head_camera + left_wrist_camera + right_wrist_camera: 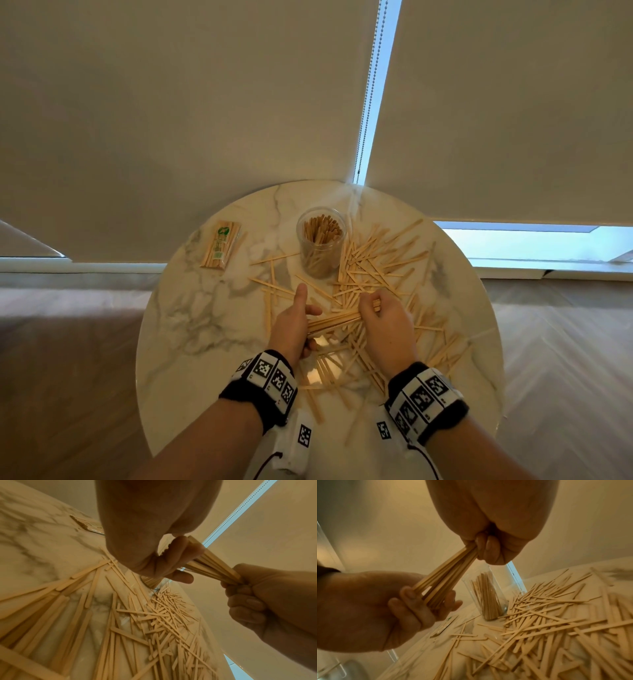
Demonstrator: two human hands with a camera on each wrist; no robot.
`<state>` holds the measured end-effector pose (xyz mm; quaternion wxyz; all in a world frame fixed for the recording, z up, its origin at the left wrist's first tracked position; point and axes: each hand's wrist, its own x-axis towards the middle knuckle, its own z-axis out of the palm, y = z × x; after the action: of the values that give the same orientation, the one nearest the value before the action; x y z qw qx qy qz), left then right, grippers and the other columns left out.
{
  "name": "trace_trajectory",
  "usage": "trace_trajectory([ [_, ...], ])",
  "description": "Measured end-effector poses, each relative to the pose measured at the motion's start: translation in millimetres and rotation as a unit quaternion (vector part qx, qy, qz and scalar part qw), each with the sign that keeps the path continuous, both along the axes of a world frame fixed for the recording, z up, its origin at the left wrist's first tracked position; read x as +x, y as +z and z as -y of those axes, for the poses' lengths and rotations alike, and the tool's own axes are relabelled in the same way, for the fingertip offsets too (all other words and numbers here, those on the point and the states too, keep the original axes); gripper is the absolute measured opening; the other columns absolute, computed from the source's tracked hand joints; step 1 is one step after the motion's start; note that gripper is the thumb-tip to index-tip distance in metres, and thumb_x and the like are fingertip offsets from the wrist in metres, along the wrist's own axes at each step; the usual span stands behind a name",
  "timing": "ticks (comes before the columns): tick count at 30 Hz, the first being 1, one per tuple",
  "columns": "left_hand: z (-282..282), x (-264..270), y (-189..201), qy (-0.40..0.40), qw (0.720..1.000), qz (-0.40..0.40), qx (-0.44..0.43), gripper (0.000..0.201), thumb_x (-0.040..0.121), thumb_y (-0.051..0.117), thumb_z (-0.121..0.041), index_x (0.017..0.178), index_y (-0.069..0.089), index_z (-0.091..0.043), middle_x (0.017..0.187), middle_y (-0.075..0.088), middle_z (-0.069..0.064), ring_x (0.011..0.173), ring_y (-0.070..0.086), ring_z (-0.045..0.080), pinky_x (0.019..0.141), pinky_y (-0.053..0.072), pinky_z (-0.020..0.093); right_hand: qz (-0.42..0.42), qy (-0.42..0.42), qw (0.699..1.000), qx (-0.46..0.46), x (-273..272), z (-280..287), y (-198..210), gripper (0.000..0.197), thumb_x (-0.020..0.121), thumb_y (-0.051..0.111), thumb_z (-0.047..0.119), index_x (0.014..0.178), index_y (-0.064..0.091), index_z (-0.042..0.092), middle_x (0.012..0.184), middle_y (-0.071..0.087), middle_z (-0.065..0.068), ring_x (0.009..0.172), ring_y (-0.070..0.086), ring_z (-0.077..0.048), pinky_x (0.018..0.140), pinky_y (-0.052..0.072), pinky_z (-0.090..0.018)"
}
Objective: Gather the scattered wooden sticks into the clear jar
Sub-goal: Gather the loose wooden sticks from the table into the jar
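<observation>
A clear jar (320,240) stands upright at the back middle of the round marble table (178,342), partly filled with wooden sticks. Many loose sticks (380,263) lie scattered right of the jar and under my hands. Between my hands, above the table, is a bundle of sticks (334,322). My left hand (306,320) cups one end with curled fingers, thumb raised. My right hand (373,308) grips the other end in a fist. The right wrist view shows the bundle (447,572) fanning from the right hand (488,550) into the left hand (423,601), with the jar (486,592) behind.
A sealed packet of sticks (221,245) lies at the table's back left. Roller blinds and a bead chain (368,92) hang just behind the table. More sticks (329,373) lie between my wrists near the front edge. The floor drops away on both sides.
</observation>
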<state>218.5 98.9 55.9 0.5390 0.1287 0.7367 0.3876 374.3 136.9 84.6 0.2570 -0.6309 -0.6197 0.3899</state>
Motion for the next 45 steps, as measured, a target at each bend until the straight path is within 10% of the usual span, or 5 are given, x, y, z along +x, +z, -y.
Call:
trace_trajectory([
  [8,-4.9,28.5,1.6,-0.058,0.986,-0.153,0.030,0.055,0.100,0.045,-0.061,0.084,0.071,-0.015,0.074,0.070,0.002,0.065,0.061,0.016,0.063,0.045,0.028,-0.017,0.024,1.000,0.011,15.9,3.2,3.0,0.033,0.099,0.052,0.050,0.086,0.060,0.021,0.062,0.058,0.008,0.053,0.052,-0.001,0.054,0.039,-0.020],
  [21,7.3,31.5,9.7,0.091,0.989,0.078,0.085,0.058,0.102,0.050,-0.052,0.106,0.067,0.003,0.103,0.072,0.021,0.075,0.074,0.028,0.061,0.061,0.036,-0.085,0.054,0.995,0.015,9.4,11.9,4.1,0.025,0.098,0.057,0.044,0.084,0.055,0.024,0.056,0.052,0.009,0.046,0.044,-0.003,0.047,0.036,-0.014],
  [29,2.9,-5.6,29.0,0.154,0.973,0.144,0.091,0.052,0.102,0.044,-0.056,0.104,0.066,-0.009,0.103,0.078,0.012,0.101,0.073,0.029,0.096,0.055,0.055,-0.076,0.046,0.996,0.021,-17.1,16.3,-3.1,0.031,0.094,0.061,0.055,0.083,0.055,0.027,0.068,0.063,-0.006,0.053,0.052,-0.008,0.055,0.048,-0.032],
  [40,7.7,-58.8,27.7,0.121,0.974,0.172,0.082,0.047,0.105,0.048,-0.046,0.107,0.068,-0.003,0.099,0.079,0.012,0.089,0.073,0.026,0.089,0.055,0.043,-0.053,0.039,0.998,0.010,-73.3,22.0,-0.2,0.025,0.099,0.052,0.049,0.088,0.054,0.026,0.069,0.063,0.003,0.056,0.054,-0.003,0.053,0.040,-0.016],
  [45,1.8,-69.5,32.4,0.008,0.989,0.119,0.085,0.047,0.106,0.044,-0.042,0.098,0.074,-0.006,0.098,0.078,0.014,0.085,0.073,0.021,0.075,0.057,0.035,-0.074,0.028,0.997,-0.012,-74.6,9.6,2.6,0.024,0.098,0.055,0.048,0.088,0.056,0.027,0.068,0.063,0.003,0.058,0.056,-0.010,0.059,0.046,-0.031],
])
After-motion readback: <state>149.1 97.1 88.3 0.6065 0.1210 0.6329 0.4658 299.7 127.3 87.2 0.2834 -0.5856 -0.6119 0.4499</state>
